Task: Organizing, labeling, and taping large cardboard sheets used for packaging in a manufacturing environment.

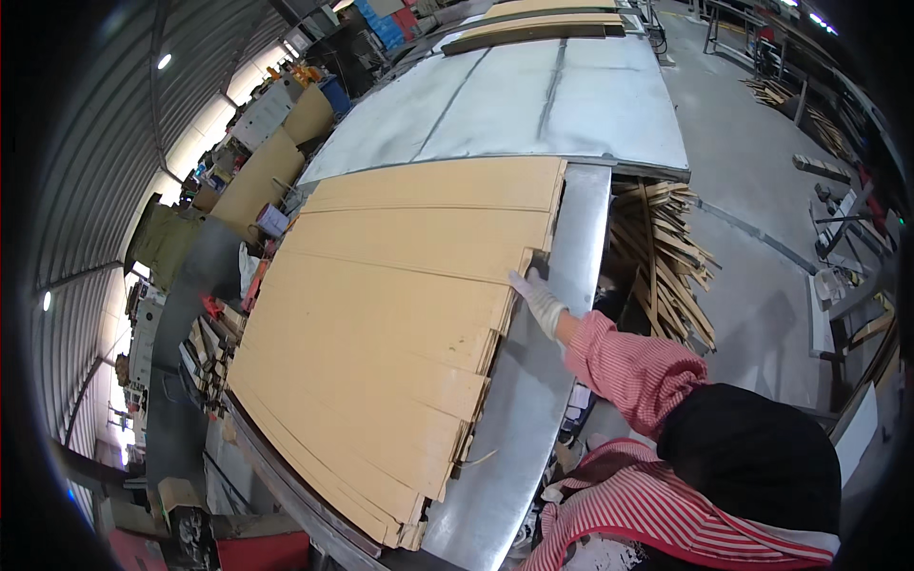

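Observation:
Long tan boards point(381, 305) lie side by side, their right ends uneven, on a metal-topped table point(500, 485). My right hand point(545, 306), in a pale glove, reaches in from the lower right and grips the right end of one board. Its fingertips lie on that edge; the rest of the grip is partly hidden. A small dark patch point(540, 263) shows just beyond the fingers; I cannot make out what it is. A red-and-white patterned sleeve point(633, 366) covers my forearm. My left hand is out of view.
A pale sheet-covered surface point(533, 100) continues beyond the boards, with more boards point(533, 29) at its far end. Thin wood strips point(662, 252) are heaped right of the table. Wood offcuts point(205, 357) are piled at the left. Racks line the right side of the floor point(752, 219).

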`<state>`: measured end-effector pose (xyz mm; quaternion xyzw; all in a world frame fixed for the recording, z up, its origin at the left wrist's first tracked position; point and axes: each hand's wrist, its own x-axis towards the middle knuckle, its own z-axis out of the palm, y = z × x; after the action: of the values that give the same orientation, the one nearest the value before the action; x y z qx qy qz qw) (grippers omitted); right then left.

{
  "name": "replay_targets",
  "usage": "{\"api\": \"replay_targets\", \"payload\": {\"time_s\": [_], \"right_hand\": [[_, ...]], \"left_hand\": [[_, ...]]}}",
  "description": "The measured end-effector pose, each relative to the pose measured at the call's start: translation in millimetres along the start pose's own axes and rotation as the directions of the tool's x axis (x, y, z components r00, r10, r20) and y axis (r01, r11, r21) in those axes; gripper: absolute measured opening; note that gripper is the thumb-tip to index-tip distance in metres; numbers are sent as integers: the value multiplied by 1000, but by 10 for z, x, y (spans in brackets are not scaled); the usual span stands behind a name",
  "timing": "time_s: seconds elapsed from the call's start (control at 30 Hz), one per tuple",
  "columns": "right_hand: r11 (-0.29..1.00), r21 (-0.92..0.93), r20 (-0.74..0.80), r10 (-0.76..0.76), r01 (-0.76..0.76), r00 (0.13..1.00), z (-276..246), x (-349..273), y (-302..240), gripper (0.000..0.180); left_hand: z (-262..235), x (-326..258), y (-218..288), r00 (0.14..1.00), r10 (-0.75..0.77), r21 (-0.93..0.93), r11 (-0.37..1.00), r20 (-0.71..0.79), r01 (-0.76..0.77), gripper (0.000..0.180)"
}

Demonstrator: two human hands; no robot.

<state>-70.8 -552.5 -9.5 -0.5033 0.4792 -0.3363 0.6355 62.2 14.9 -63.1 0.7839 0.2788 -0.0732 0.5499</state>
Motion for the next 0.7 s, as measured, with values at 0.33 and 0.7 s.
{"api": "replay_targets", "payload": {"time_s": [0.33, 0.7], "right_hand": [[999, 40, -13, -17, 18, 1000, -267, 836, -24, 98], [968, -142, -118, -224, 207, 967, -693, 1983, 420, 83]], "left_hand": [[166, 79, 148, 1000, -12, 13, 1000, -24, 12, 29], [305, 117, 215, 999, -27, 28, 999, -33, 28, 29]]}}
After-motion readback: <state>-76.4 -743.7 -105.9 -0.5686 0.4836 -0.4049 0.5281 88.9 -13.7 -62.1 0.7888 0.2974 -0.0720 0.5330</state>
